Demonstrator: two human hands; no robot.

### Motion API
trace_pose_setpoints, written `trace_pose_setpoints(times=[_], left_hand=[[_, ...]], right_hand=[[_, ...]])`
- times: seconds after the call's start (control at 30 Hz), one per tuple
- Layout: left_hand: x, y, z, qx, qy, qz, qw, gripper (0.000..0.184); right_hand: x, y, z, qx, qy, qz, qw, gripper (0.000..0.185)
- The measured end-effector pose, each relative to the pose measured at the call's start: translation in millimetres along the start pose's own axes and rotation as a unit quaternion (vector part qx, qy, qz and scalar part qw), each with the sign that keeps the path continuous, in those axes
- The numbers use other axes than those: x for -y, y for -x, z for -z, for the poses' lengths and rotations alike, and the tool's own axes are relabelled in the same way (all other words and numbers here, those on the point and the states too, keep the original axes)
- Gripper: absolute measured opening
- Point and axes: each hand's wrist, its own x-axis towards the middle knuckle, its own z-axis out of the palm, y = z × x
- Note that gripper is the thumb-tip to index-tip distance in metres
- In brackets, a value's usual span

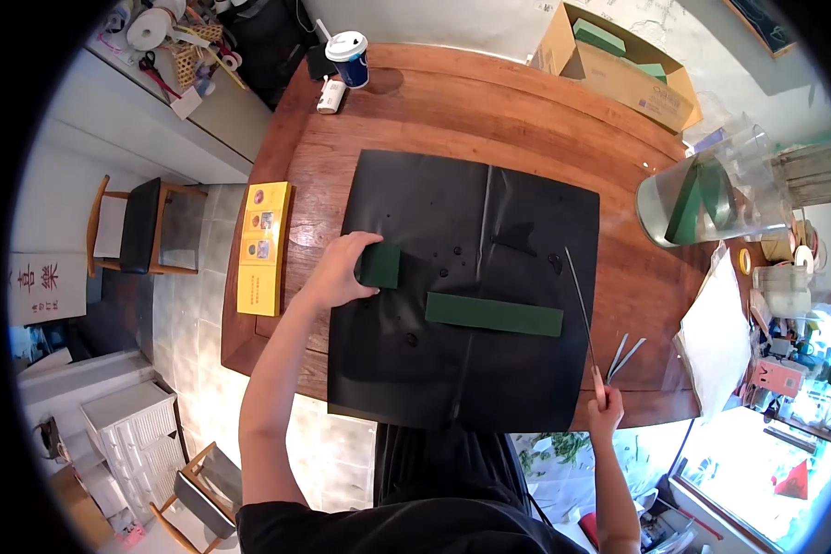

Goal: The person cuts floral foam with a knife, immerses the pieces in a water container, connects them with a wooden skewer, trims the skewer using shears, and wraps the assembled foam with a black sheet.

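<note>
My left hand (334, 270) is closed around the left side of a small dark green floral foam block (381, 267), thumb and fingers at its opposite edges. The block rests on a black sheet (406, 379) dotted with water drops. A long flat strip of green foam (494, 314) lies to its right, apart from both hands. My right hand (606, 412) grips the handle of a long thin knife (580, 300) at the table's near right edge. Its blade points away from me over the sheet's right side, not touching the foam.
On the wooden table (434, 102) stand a lidded cup (348, 60), a small white case (331, 95), and a yellow box (264, 249). A clear vase holding green foam (702, 194) is at right, near white paper (716, 337) and thin grey strips (627, 358). A cardboard box (619, 78) is behind.
</note>
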Motion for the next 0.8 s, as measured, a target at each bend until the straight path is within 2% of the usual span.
trace_pose_setpoints(times=[0.13, 0.47, 0.6, 0.8], left_hand=[[-25, 3, -8, -0.010, -0.010, -0.044, 0.999, 0.078], [-32, 8, -39, -0.009, -0.058, -0.030, 0.998, 0.078], [-27, 11, -43, -0.016, -0.043, -0.030, 0.998, 0.078], [-30, 10, -44, -0.016, -0.029, -0.028, 0.999, 0.077]], right_hand=[[8, -7, 2, -0.016, -0.006, 0.024, 1.000, 0.022], [26, -23, -4, -0.014, -0.041, 0.031, 0.999, 0.024], [35, -32, -1, 0.004, -0.039, 0.003, 0.999, 0.023], [35, -44, -4, 0.015, -0.048, 0.036, 0.998, 0.023]])
